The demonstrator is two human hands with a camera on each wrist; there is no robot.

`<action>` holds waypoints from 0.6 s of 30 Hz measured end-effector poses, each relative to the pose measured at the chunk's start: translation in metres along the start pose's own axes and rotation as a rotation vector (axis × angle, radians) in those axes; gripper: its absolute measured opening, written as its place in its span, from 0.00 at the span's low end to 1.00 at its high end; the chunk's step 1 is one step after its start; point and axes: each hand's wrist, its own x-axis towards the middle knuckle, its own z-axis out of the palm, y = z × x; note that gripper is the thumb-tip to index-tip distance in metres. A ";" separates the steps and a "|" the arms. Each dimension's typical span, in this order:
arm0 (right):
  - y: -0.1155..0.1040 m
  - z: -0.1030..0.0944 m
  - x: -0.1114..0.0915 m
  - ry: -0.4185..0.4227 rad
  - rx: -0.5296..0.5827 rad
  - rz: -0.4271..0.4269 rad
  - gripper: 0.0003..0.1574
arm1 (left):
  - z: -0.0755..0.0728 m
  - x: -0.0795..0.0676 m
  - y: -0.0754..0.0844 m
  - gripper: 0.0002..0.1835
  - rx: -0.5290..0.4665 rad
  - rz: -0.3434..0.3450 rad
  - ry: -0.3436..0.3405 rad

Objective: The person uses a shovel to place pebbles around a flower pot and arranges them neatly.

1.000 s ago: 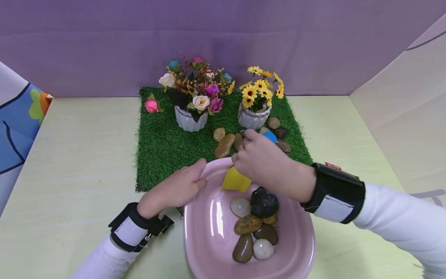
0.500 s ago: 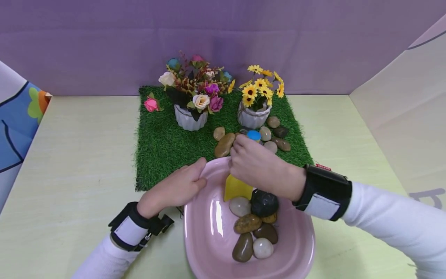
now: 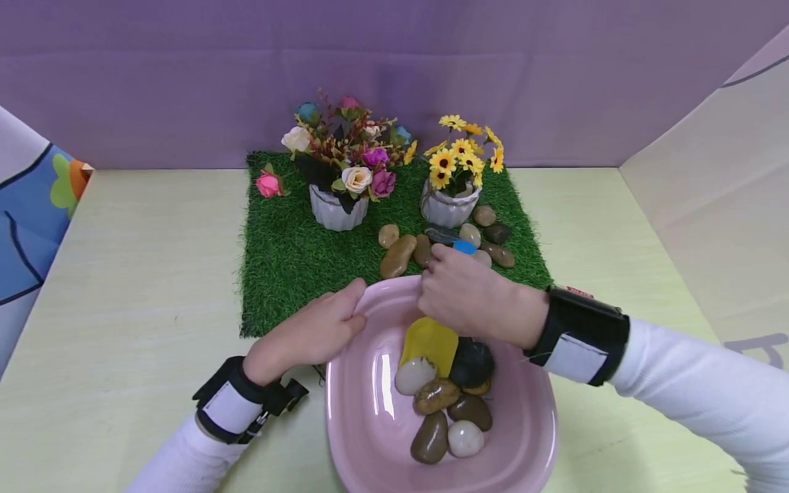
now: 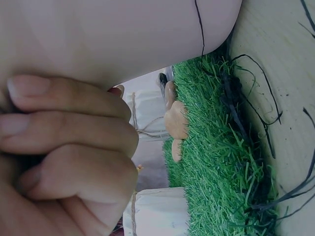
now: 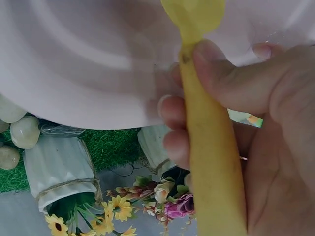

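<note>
My right hand [image 3: 477,294] grips the yellow handle [image 5: 211,142] of a toy shovel, its blue end [image 3: 465,246] showing above the fist in the head view. The yellow blade [image 3: 431,339] points down into a pink basin [image 3: 357,445], against a pale stone [image 3: 415,376] and beside black stones [image 3: 472,364]. Below these lie several wet stones, among them a brown one [image 3: 429,438] and a white one [image 3: 465,438]. My left hand [image 3: 314,329] holds the basin's upper left rim; in the left wrist view its fingers [image 4: 74,132] curl against the outer wall.
A green turf mat [image 3: 296,260] lies behind the basin. On it stand a pot of mixed flowers [image 3: 339,209] and a pot of yellow daisies [image 3: 448,205], with several stones [image 3: 397,257] in front and a pink rose [image 3: 268,184] at left. A purple cloth [image 3: 185,103] backs the table.
The shovel's blade has slid further into the basin, toward the person. Lately the pale stone has shifted left. My right hand moved left, then back a little right; the left hand stays put.
</note>
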 end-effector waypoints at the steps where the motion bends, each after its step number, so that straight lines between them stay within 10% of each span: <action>1: 0.000 0.000 -0.001 -0.016 0.021 0.000 0.08 | 0.000 0.000 0.000 0.02 0.001 0.002 -0.001; 18: -0.010 0.007 -0.007 -0.134 0.214 -0.038 0.07 | 0.001 0.000 0.000 0.02 -0.001 0.009 -0.001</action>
